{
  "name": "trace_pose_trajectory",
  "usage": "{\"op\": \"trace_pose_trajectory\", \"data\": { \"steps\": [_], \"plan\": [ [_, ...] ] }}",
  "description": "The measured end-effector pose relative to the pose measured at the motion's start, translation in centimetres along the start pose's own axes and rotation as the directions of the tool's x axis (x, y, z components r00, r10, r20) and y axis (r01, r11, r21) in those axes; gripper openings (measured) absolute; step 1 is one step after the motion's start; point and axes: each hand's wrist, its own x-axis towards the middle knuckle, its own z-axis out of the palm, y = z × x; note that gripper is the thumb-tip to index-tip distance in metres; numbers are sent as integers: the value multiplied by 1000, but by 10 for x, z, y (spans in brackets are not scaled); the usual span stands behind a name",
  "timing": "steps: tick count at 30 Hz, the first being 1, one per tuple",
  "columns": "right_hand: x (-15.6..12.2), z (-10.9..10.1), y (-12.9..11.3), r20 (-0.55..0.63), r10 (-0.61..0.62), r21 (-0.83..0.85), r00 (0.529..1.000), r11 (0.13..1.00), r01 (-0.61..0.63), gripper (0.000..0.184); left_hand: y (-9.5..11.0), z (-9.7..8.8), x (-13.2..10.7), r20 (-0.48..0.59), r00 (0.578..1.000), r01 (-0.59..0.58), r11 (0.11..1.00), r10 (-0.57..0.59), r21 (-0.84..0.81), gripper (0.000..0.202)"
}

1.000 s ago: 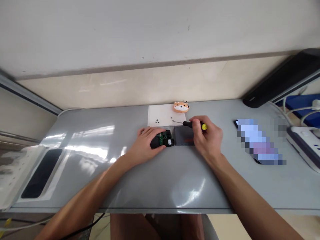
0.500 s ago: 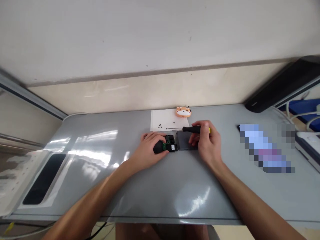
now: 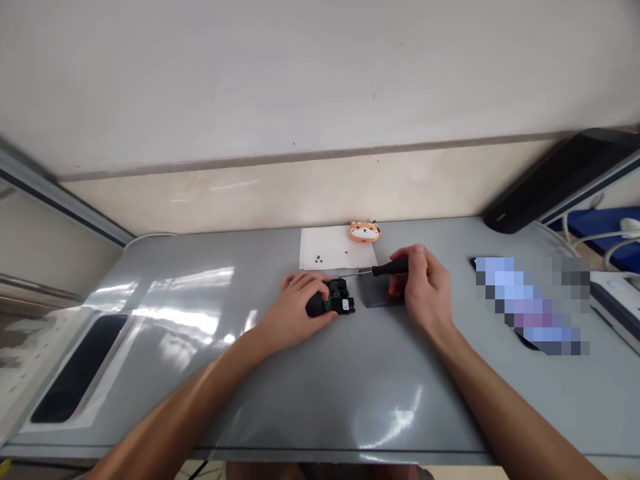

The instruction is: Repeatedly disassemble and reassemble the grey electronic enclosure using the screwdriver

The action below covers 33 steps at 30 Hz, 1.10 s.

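My left hand (image 3: 300, 303) is closed around a black device with an exposed green circuit board (image 3: 336, 299), pressing it to the table. In my right hand (image 3: 425, 287) is a screwdriver (image 3: 390, 267) with a black handle and thin shaft, pointing left. Its tip is at the far edge of the device; whether it touches cannot be made out. Partly under my right fingers lies a dark grey flat rectangular piece (image 3: 380, 292), just right of the device. Several tiny dark screws (image 3: 319, 259) lie on a white paper (image 3: 327, 241) behind my hands.
An orange animal-faced case (image 3: 365, 231) sits on the paper's far right corner. A dark phone (image 3: 80, 370) lies at the left, and a blurred-out phone-like thing (image 3: 530, 300) at the right. A long black object (image 3: 560, 177) rises at the back right of the grey table (image 3: 350, 387).
My right hand has shifted slightly right, and the screwdriver tip has come down from near the paper to the device's far edge. A small gap now separates the grey piece from the device.
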Motion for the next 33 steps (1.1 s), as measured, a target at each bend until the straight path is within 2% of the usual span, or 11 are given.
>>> {"op": "trace_pose_trajectory", "data": {
  "steps": [5, 11, 16, 20, 25, 33],
  "plan": [
    [-3, 0, 5, -10, -83, 9, 996, 996, 83, 69, 2, 1, 0, 3, 1000, -9, 1000, 9, -6, 26],
    [-5, 1, -2, -54, -35, 136, 998, 990, 42, 62, 1, 4, -1, -14, 1000, 0, 1000, 0, 14, 27],
    [-14, 4, -10, -92, -61, 164, 994, 983, 76, 58, 1, 4, -2, -135, 991, 8, 998, 0, 61, 31],
    [-18, 6, -8, -76, -103, 153, 992, 982, 113, 59, 0, 6, -1, -206, 978, -24, 997, 39, 76, 13],
    [-16, 5, -6, -57, -82, 157, 995, 983, 91, 61, -4, 9, 0, -264, 964, -19, 997, 40, 81, 14],
    [-16, 4, -8, -63, -156, 135, 986, 977, 163, 62, -8, 7, 1, -309, 949, -23, 991, 64, 134, 16]
  ]
}}
